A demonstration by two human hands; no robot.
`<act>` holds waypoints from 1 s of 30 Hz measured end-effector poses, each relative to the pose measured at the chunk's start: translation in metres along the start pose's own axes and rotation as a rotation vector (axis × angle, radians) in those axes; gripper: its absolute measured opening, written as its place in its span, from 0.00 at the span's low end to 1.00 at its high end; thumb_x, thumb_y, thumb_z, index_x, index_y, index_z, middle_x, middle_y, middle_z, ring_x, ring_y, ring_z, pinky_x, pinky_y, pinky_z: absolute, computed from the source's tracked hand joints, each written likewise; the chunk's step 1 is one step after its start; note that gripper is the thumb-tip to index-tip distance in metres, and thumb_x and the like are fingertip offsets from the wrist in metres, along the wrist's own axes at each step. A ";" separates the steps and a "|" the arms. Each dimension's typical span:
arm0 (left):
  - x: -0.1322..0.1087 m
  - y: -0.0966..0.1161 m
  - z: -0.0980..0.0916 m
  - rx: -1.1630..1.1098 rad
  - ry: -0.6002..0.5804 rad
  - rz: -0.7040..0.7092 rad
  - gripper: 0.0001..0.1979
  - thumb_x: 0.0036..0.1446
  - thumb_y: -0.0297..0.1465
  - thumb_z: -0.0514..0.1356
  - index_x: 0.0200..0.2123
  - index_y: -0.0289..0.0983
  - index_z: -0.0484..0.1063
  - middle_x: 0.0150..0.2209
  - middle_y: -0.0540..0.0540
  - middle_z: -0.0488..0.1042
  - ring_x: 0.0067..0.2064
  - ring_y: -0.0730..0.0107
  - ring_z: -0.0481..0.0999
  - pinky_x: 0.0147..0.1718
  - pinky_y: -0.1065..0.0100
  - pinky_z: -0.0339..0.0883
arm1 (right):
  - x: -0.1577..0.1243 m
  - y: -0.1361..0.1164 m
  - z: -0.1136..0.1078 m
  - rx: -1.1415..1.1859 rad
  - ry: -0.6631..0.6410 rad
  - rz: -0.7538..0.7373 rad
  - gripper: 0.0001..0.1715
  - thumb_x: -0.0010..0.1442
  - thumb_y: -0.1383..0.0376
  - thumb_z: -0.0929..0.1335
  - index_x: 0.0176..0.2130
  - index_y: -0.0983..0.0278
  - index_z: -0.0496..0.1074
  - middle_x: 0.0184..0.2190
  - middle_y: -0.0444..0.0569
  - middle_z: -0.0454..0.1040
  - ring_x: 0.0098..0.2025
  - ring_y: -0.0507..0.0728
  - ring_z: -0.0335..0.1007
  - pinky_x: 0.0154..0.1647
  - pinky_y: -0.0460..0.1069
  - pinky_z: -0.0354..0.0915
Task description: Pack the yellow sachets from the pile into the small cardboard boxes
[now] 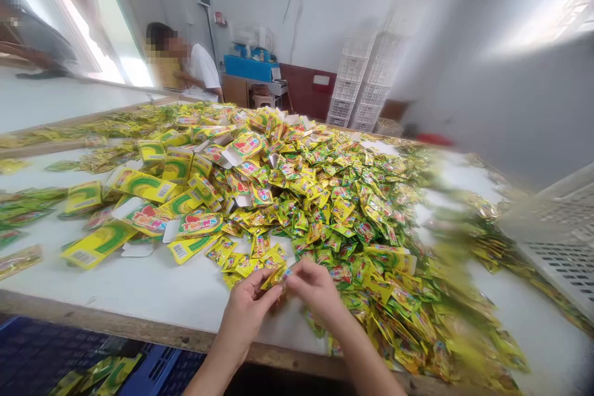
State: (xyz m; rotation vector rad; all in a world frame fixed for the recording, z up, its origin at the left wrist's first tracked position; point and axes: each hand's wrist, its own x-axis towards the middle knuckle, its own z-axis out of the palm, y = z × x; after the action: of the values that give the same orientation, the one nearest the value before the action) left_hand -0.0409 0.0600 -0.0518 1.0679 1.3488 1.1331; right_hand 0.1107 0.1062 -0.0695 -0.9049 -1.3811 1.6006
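"Where is the small yellow printed plastic packet (pixel 275 278)?"

"Lower centre of the frame, between the bare left grip (pixel 244 303) and the bare right grip (pixel 316 292). Left thumb and fingers pinch its body; the right ones pinch its right end."

"Any room around?"

"Bare white desk (pixel 162 291) lies toward the lower left. A heap of glossy yellow-and-green packets (pixel 325 210) crowds the right grip, from centre to lower right. Yellow-and-green cardboard boxes (pixel 155 216) lie at centre left. A worn wooden edge (pixel 134 323) passes beneath the wrists."

"And the pose?"

"Both forearms (pixel 362 346) rise from the frame's bottom, slanting inward, thumbs facing each other."
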 end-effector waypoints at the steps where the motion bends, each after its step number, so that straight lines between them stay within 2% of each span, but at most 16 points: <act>1: -0.001 0.000 0.002 0.026 0.004 -0.019 0.18 0.53 0.39 0.64 0.44 0.35 0.72 0.30 0.47 0.79 0.32 0.63 0.78 0.30 0.69 0.70 | 0.000 0.002 0.000 -0.053 0.023 -0.020 0.21 0.49 0.52 0.75 0.30 0.64 0.67 0.23 0.40 0.68 0.23 0.49 0.62 0.22 0.43 0.59; 4: -0.004 -0.001 0.002 0.168 -0.025 0.053 0.16 0.56 0.39 0.61 0.45 0.38 0.69 0.20 0.54 0.72 0.25 0.67 0.73 0.26 0.70 0.65 | 0.003 0.007 -0.002 -0.069 0.041 0.044 0.19 0.45 0.56 0.76 0.29 0.63 0.68 0.21 0.38 0.65 0.21 0.49 0.59 0.19 0.43 0.56; 6: -0.005 0.000 -0.006 0.214 -0.046 0.124 0.17 0.59 0.39 0.58 0.49 0.39 0.67 0.22 0.53 0.74 0.28 0.66 0.76 0.31 0.68 0.67 | 0.006 0.008 -0.006 -0.046 0.138 0.048 0.17 0.47 0.58 0.75 0.26 0.63 0.66 0.18 0.37 0.61 0.20 0.48 0.55 0.18 0.42 0.52; 8: -0.003 0.000 -0.020 0.259 0.035 0.117 0.19 0.61 0.42 0.54 0.52 0.39 0.65 0.27 0.51 0.78 0.34 0.63 0.78 0.38 0.66 0.69 | 0.009 0.007 -0.013 -0.032 0.271 0.005 0.16 0.50 0.59 0.73 0.26 0.63 0.64 0.19 0.37 0.60 0.20 0.47 0.53 0.19 0.42 0.51; 9: -0.001 0.000 -0.027 0.321 0.105 0.089 0.19 0.61 0.43 0.53 0.51 0.40 0.67 0.29 0.49 0.79 0.36 0.62 0.79 0.39 0.65 0.69 | 0.011 0.004 -0.017 -0.013 0.317 -0.007 0.15 0.52 0.58 0.72 0.27 0.62 0.63 0.20 0.37 0.60 0.21 0.47 0.53 0.19 0.42 0.51; 11: 0.005 -0.003 -0.039 0.486 0.226 0.037 0.18 0.58 0.47 0.55 0.42 0.40 0.73 0.29 0.47 0.78 0.35 0.59 0.77 0.36 0.64 0.67 | 0.014 -0.001 -0.024 0.030 0.358 -0.006 0.13 0.54 0.57 0.70 0.31 0.62 0.64 0.23 0.38 0.62 0.21 0.47 0.54 0.20 0.42 0.52; 14: 0.013 -0.010 -0.039 0.621 0.259 0.053 0.14 0.47 0.45 0.65 0.28 0.40 0.75 0.30 0.46 0.74 0.36 0.56 0.73 0.35 0.63 0.62 | 0.014 -0.008 -0.027 0.085 0.360 0.005 0.15 0.53 0.57 0.71 0.34 0.63 0.66 0.25 0.40 0.66 0.23 0.48 0.58 0.20 0.42 0.56; 16: 0.016 -0.017 -0.030 0.590 0.274 0.083 0.13 0.42 0.42 0.68 0.25 0.39 0.73 0.31 0.46 0.72 0.38 0.56 0.70 0.36 0.64 0.61 | 0.012 -0.009 -0.023 0.109 0.336 0.022 0.16 0.50 0.57 0.73 0.32 0.64 0.67 0.24 0.40 0.68 0.21 0.48 0.58 0.18 0.42 0.56; 18: 0.017 -0.022 -0.022 0.525 0.277 0.091 0.14 0.40 0.40 0.69 0.24 0.39 0.70 0.30 0.48 0.71 0.35 0.60 0.70 0.34 0.66 0.60 | 0.008 -0.008 -0.014 0.127 0.307 0.042 0.17 0.49 0.56 0.74 0.30 0.64 0.66 0.22 0.41 0.68 0.20 0.48 0.59 0.17 0.42 0.57; 21: 0.014 -0.027 -0.016 0.355 0.249 0.078 0.17 0.43 0.42 0.68 0.23 0.40 0.63 0.23 0.53 0.67 0.27 0.68 0.67 0.27 0.71 0.59 | 0.000 -0.003 0.004 0.237 0.242 0.088 0.19 0.49 0.55 0.74 0.32 0.65 0.67 0.24 0.44 0.71 0.22 0.51 0.65 0.20 0.45 0.64; 23: 0.009 -0.026 -0.012 0.239 0.226 0.073 0.16 0.48 0.43 0.65 0.26 0.40 0.62 0.22 0.54 0.68 0.26 0.69 0.70 0.26 0.72 0.62 | -0.004 0.004 0.018 0.322 0.221 0.114 0.19 0.50 0.55 0.74 0.33 0.65 0.68 0.27 0.46 0.73 0.24 0.53 0.68 0.22 0.47 0.68; 25: 0.000 -0.020 -0.006 0.099 0.198 0.043 0.15 0.50 0.41 0.64 0.35 0.39 0.66 0.27 0.51 0.74 0.31 0.66 0.75 0.31 0.69 0.68 | -0.004 0.011 0.030 0.322 0.255 0.125 0.19 0.50 0.56 0.74 0.35 0.65 0.69 0.28 0.45 0.72 0.24 0.52 0.66 0.21 0.46 0.66; 27: -0.009 -0.009 0.000 -0.104 0.157 -0.025 0.21 0.49 0.37 0.65 0.46 0.38 0.68 0.35 0.46 0.79 0.38 0.62 0.79 0.40 0.64 0.71 | -0.003 0.016 0.037 0.227 0.319 0.123 0.17 0.50 0.56 0.73 0.33 0.65 0.69 0.25 0.42 0.69 0.21 0.50 0.61 0.18 0.44 0.61; 28: -0.013 -0.003 0.003 -0.203 0.129 -0.057 0.23 0.48 0.35 0.66 0.48 0.37 0.69 0.40 0.43 0.80 0.42 0.61 0.79 0.44 0.63 0.71 | -0.003 0.018 0.038 0.157 0.347 0.111 0.15 0.51 0.57 0.73 0.31 0.64 0.68 0.23 0.40 0.67 0.20 0.49 0.59 0.17 0.43 0.58; 30: -0.020 0.007 0.006 -0.313 0.105 -0.080 0.21 0.48 0.32 0.67 0.47 0.37 0.73 0.44 0.42 0.80 0.47 0.59 0.78 0.48 0.63 0.69 | -0.003 0.019 0.038 0.002 0.373 0.057 0.12 0.50 0.61 0.72 0.27 0.64 0.67 0.20 0.39 0.64 0.22 0.49 0.58 0.19 0.43 0.57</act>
State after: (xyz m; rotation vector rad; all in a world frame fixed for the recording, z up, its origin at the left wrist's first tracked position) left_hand -0.0336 0.0418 -0.0418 0.7308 1.2333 1.3043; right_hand 0.0755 0.0873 -0.0829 -1.1824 -1.0997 1.3856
